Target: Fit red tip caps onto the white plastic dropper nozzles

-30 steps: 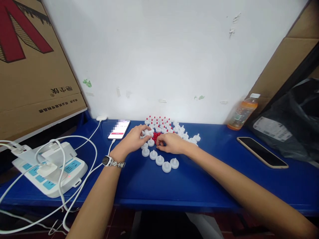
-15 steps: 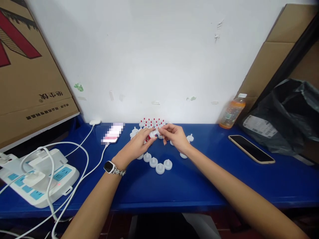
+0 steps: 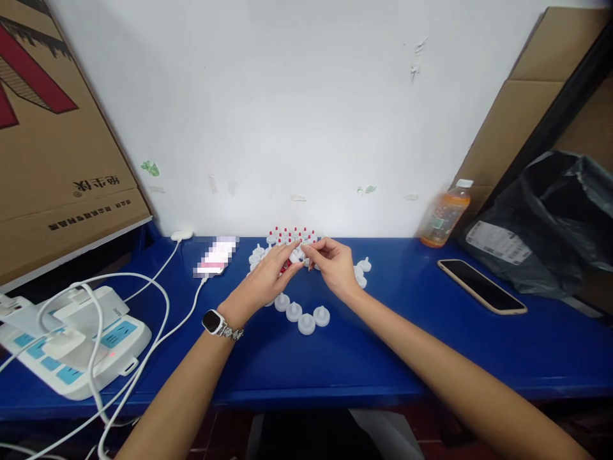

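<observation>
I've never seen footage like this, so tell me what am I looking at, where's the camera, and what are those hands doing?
There is no machine: a camera worn on a person's head looks down at their own two bare hands over a blue table. The left hand, with a watch on its wrist, and the right hand meet over a cluster of small white caps, some red-tipped. Together they pinch one white piece between the fingertips. Around them lie a power strip with cables, two phones, an orange drink bottle, a black bag and cardboard boxes.
</observation>
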`<state>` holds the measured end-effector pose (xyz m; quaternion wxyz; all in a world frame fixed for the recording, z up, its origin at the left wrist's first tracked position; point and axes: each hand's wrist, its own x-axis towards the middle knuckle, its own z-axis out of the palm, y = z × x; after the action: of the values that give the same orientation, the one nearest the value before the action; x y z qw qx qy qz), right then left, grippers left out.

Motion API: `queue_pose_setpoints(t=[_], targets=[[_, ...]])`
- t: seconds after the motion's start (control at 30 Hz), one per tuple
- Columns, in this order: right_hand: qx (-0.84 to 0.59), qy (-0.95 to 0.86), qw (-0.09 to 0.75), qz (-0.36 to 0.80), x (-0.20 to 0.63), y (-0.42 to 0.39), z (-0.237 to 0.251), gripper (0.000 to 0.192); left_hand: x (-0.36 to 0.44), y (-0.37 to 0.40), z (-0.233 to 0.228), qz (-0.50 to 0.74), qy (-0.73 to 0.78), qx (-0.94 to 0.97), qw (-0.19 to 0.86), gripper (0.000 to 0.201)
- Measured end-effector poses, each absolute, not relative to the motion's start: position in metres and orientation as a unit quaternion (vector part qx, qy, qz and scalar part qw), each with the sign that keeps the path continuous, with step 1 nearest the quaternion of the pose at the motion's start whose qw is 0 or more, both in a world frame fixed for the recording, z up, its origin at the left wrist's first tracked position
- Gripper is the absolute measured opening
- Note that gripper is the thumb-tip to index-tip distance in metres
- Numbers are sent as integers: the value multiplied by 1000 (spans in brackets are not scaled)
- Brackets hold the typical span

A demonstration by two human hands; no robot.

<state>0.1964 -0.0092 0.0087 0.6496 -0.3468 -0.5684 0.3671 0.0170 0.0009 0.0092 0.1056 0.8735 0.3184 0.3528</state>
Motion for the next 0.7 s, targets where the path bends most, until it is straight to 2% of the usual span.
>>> queue_pose_setpoints(t=[0.27,0.37,0.43,0.5,0.53,0.6,0.7], targets=[[-322,-562,688,327,182,-15,12,29,30,-4,11,401,280,864,117,48],[-310,-596,662,332,185,-13,16,27,32,-4,12,388,260,875,126,45],[-328,-621,636,319,193,-10,17,27,28,-2,12,382,289,867,138,54],[-368,-655,599,278,205,-7,16,22,20,1,13,380,331,853,137,62],[-390,-677,572,250,211,-5,14,18,15,3,14,379,348,848,128,58],[-427,-731,496,195,222,0,9,9,4,7,17,369,382,841,104,36],[-462,-795,368,138,231,8,1,4,-7,12,18,344,428,832,82,28]])
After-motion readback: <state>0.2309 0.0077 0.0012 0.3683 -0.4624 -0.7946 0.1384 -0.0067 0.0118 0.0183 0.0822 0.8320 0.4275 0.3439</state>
